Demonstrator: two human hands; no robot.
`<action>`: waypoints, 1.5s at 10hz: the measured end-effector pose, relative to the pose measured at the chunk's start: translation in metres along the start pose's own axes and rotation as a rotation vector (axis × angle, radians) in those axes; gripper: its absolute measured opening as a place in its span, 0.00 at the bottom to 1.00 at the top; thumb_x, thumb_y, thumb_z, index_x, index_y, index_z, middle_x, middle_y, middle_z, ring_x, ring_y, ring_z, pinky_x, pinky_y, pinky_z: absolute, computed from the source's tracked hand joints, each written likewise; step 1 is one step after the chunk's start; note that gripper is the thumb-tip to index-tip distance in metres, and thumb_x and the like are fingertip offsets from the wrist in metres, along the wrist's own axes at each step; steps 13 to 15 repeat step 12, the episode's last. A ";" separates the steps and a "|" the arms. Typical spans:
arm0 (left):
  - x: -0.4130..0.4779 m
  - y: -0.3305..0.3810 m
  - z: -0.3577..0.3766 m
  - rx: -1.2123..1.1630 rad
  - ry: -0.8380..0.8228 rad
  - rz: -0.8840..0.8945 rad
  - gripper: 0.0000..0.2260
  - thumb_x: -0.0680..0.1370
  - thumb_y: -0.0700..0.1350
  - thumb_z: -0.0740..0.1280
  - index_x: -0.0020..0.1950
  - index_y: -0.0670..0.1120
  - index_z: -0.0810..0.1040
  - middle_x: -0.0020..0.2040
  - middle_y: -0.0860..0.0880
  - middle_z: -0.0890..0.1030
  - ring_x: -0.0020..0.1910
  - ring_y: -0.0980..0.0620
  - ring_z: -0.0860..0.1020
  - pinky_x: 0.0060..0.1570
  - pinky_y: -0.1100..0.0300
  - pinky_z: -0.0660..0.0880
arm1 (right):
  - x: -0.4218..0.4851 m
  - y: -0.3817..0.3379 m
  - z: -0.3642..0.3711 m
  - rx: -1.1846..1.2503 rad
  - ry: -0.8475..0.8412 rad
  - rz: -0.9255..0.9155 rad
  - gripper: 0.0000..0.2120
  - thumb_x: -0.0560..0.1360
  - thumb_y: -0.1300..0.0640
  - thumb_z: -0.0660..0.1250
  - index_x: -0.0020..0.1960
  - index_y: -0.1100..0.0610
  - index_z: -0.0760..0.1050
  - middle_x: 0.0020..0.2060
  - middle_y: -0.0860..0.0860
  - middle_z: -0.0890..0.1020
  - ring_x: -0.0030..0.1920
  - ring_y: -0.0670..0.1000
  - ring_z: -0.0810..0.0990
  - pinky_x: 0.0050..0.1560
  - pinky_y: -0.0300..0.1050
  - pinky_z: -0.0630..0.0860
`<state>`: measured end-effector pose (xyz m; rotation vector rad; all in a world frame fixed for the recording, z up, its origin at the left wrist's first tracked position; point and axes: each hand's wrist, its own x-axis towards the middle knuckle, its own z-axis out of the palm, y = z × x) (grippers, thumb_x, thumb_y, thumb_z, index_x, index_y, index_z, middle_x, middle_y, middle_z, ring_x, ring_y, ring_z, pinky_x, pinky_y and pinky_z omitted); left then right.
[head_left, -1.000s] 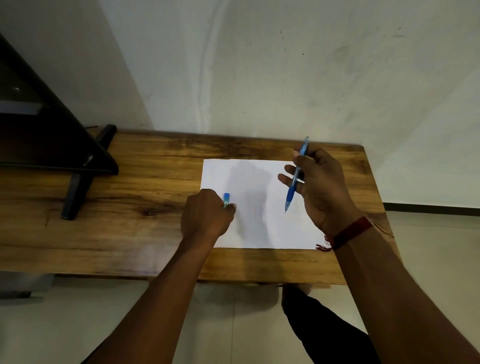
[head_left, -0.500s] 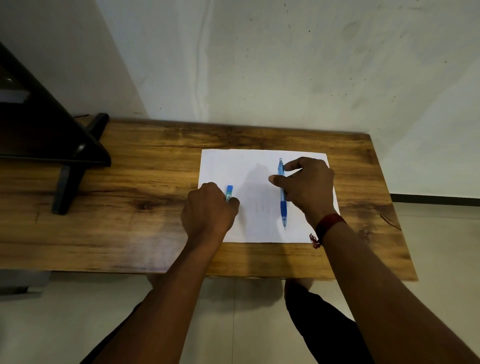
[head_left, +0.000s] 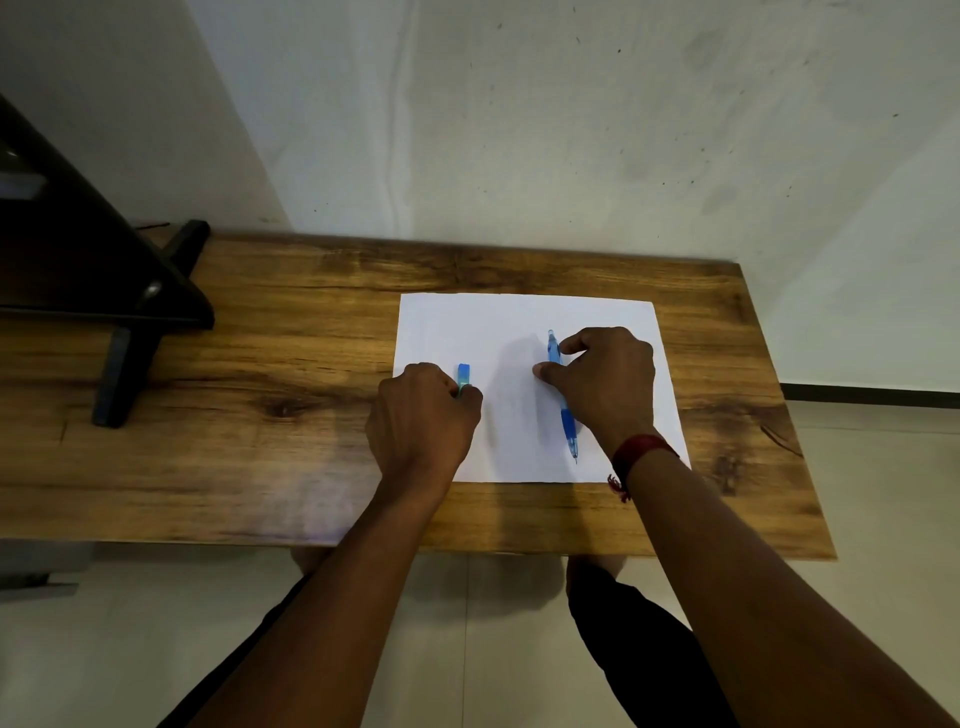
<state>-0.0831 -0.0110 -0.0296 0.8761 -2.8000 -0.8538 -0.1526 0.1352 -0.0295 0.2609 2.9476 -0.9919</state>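
Observation:
A white sheet of paper lies flat on the wooden table. My right hand pinches a blue pen between thumb and forefinger; the pen lies along the paper with its tip pointing toward me. My left hand is curled at the paper's left edge and grips a small blue pen cap, whose end sticks out above the fist.
A black stand with a slanted panel occupies the table's left end. A pale wall runs directly behind the table. The table's right end lies just beyond the paper, with tiled floor below. My knees show under the front edge.
My right hand came down from the air and laid the pen onto the paper, tip toward me. My left hand stayed in place with the cap.

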 end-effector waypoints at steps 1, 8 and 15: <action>-0.003 0.003 0.002 0.001 0.025 0.028 0.10 0.72 0.52 0.69 0.37 0.47 0.83 0.32 0.51 0.82 0.30 0.55 0.74 0.26 0.68 0.59 | 0.002 0.003 0.003 -0.003 0.005 0.017 0.22 0.65 0.45 0.77 0.52 0.57 0.83 0.49 0.53 0.85 0.45 0.50 0.81 0.46 0.39 0.70; 0.004 -0.008 0.009 -0.090 0.019 0.140 0.12 0.75 0.55 0.68 0.46 0.46 0.82 0.44 0.48 0.85 0.43 0.48 0.83 0.31 0.64 0.72 | 0.003 0.011 -0.003 0.022 0.056 -0.006 0.22 0.65 0.44 0.77 0.52 0.57 0.81 0.53 0.53 0.84 0.49 0.52 0.81 0.46 0.37 0.69; 0.021 -0.035 -0.025 0.126 0.123 0.482 0.25 0.78 0.62 0.55 0.70 0.50 0.69 0.72 0.46 0.69 0.70 0.46 0.67 0.62 0.51 0.70 | -0.025 0.001 -0.016 -0.167 -0.171 -0.444 0.37 0.69 0.27 0.56 0.70 0.49 0.67 0.73 0.51 0.68 0.74 0.55 0.59 0.70 0.54 0.58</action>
